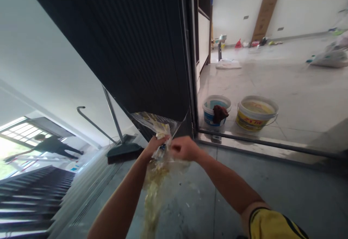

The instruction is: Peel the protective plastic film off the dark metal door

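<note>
A clear plastic film clings to the lower part of a dark ribbed panel and gathers into a bunch between my hands. My left hand is closed around the bunched film. Beside it on the right, my right hand is curled in a fist against the same film; its fingertips are partly hidden. Below both hands hangs a long crumpled strip of yellowish film, blurred at its lower end.
Right of the panel, beyond a door track, stand a blue-and-white bucket with a dark red rag and a yellow bucket. To the left are a broom and a stair railing. A person is farther off.
</note>
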`<state>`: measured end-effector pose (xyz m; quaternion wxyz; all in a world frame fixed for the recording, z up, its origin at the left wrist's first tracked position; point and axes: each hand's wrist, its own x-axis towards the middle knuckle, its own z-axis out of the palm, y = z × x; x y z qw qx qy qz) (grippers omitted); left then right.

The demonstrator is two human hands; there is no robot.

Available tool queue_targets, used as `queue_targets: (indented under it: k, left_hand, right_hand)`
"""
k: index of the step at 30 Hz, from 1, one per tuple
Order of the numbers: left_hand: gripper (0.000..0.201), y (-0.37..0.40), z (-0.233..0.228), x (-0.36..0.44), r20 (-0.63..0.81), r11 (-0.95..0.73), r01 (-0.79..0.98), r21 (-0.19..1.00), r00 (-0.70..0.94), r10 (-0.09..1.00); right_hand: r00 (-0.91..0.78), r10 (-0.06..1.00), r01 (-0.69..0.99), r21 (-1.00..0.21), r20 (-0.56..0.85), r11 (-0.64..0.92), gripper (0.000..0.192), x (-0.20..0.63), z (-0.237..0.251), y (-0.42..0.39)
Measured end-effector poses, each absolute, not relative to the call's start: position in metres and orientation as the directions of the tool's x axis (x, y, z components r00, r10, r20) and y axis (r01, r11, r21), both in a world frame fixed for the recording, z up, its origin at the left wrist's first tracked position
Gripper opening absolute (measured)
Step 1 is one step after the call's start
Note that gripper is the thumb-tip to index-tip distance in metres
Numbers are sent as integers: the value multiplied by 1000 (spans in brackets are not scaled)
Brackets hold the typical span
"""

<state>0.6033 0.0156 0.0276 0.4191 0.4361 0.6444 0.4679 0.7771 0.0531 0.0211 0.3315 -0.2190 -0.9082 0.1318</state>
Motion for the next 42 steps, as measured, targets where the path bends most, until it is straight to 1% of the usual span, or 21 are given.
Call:
queue_targets:
  k: [1,2,3,4,5,7,9,14,18,20,22,26,28,30,32,34,36,38,40,42]
  left_hand:
    - [46,17,24,603,-134,174,148,974,-244,960]
    - [47,17,20,604,-131,162,123,979,-228,965]
    - [48,17,17,606,-122,147,100,984,-228,966]
    - [48,17,15,608,-112,136,82,987,-248,962]
    - [47,16,13,611,-110,133,70,989,-267,957]
    - [46,13,11,616,-131,154,52,987,-299,945]
    - [44,10,11,619,-161,181,34,983,-314,936]
    - [42,8,12,621,-152,171,51,984,-269,951]
    - [46,13,22,628,-140,170,83,982,-289,947]
    - [49,15,28,632,-154,195,107,975,-304,940]
    - [52,17,32,633,-170,222,133,966,-322,931]
    - [53,18,32,624,-174,250,192,949,-346,922]
    - [53,16,30,616,-198,284,205,937,-358,913]
    - [54,15,29,611,-211,298,217,930,-350,913]
    - [53,14,28,608,-193,277,239,931,-324,926]
    - [50,13,29,609,-164,244,267,932,-291,943]
    - [48,13,30,611,-140,224,284,932,-290,947]
    - [48,12,32,614,-136,227,296,928,-299,945]
    - [50,12,34,617,-148,253,315,915,-323,935]
    - [53,12,38,621,-151,269,349,898,-331,932]
  right_hand:
    - [-565,626,408,-477,537,778,30,783,27,65]
    - [-418,757,514,-556,503,653,37,787,34,79]
    - [-277,850,608,-604,448,516,43,789,40,93]
    - [-171,906,684,-616,386,391,48,790,45,106]
    - [-116,938,742,-599,326,300,52,790,49,118]
    - [-96,967,820,-532,237,212,56,789,55,136]
    - [-127,972,858,-469,200,209,54,788,57,146]
    - [-272,950,870,-383,155,312,31,793,56,152]
    - [-293,940,871,-357,177,339,32,792,53,158]
    - [-267,937,861,-380,227,338,34,792,46,161]
    - [-219,929,836,-434,297,336,33,792,35,163]
    - [-117,920,698,-628,373,344,29,792,11,161]
    - [-69,912,626,-694,405,356,27,791,4,156]
    - [-37,903,582,-726,428,368,25,790,4,152]
    - [-41,899,562,-734,436,381,27,789,10,150]
    - [-71,896,588,-707,437,392,38,791,20,153]
    - [-134,897,656,-641,421,399,46,794,31,161]
    - [-237,892,705,-564,384,430,43,799,40,170]
    - [-346,869,709,-509,352,488,36,804,46,178]
    - [-419,841,699,-470,343,539,29,809,50,183]
